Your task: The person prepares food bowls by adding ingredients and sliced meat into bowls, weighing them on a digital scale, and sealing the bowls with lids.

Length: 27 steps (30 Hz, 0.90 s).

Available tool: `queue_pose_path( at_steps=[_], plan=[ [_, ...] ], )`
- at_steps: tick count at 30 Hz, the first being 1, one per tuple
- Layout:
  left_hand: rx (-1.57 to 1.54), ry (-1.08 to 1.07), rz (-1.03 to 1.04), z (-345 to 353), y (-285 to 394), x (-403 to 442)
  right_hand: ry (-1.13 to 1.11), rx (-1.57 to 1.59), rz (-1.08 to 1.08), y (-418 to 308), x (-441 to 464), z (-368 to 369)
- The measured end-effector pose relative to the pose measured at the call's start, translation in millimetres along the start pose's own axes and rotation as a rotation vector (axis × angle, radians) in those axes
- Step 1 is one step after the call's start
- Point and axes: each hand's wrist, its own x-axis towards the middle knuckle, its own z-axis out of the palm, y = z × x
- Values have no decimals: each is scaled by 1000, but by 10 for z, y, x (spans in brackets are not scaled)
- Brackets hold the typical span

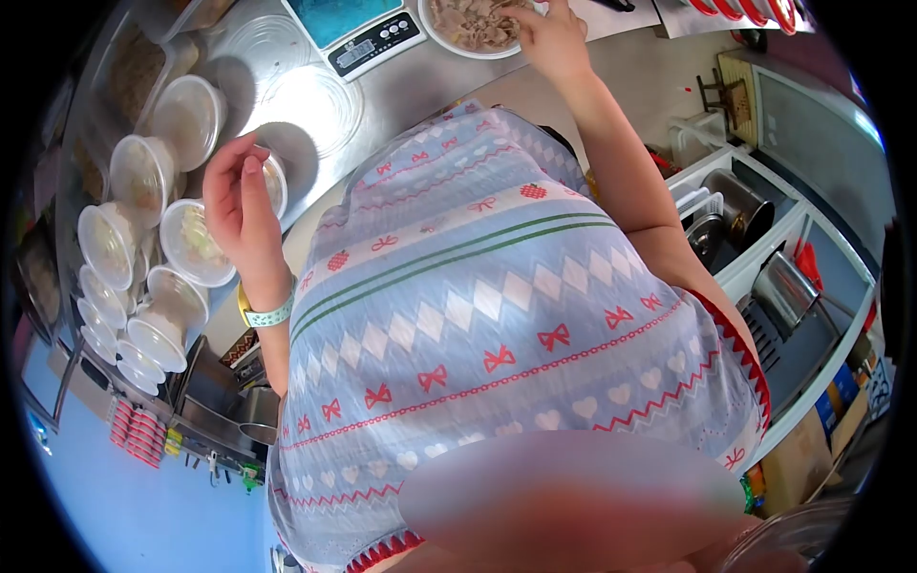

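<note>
Counter (396, 100) lies open on the near side of the scale (374, 46), while crowded tubs (143, 180) block the left.

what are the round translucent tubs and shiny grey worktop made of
The round translucent tubs look like thin, glossy plastic: contents show through. The shiny grey worktop is probably smooth stainless steel, judging by its bright glare; another metal is possible.

Pale blue wall (191, 506); white-framed shelving (778, 246)

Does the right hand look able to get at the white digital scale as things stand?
Probably yes: the right hand, fingers at the brown food pieces in the round white bowl, has only that bowl between it and the scale.
</note>
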Motion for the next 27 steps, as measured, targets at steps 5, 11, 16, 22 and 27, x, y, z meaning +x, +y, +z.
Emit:
queue_pose_path(
  at_steps=[5,11,16,22,27],
  plan=[
    [23,36,-15,-38,6,-15,11,213,187,79,40,12],
    [24,21,16,-41,-30,-15,-24,-31,88,121,3,70],
    [6,33,16,-31,-22,-24,-63,117,228,93,142,-14],
    [-25,37,-12,51,38,-55,-90,65,172,154,225,-16],
    [-2,23,25,61,-17,-44,40,-6,24,237,367,238]
  ],
)
